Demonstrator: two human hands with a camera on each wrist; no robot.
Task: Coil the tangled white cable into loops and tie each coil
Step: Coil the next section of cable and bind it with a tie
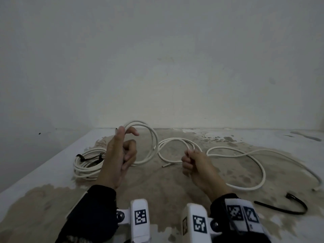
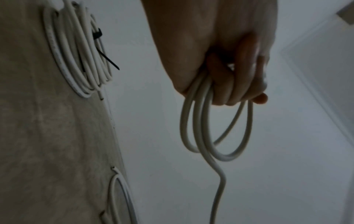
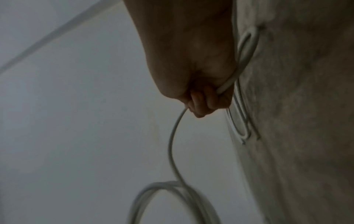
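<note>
My left hand is raised and grips a small coil of white cable, thumb on top and fingers curled round the loops. In the left wrist view the left hand holds a few hanging loops. My right hand is fisted round the same cable a little to the right, just above the floor. In the right wrist view the right hand has the cable running out of it down to the loops. The loose cable trails off to the right in wide curves.
A finished white coil bound with a black tie lies on the floor to the left. A loose black zip tie lies at the lower right. The floor is stained brown, and a pale wall rises just behind.
</note>
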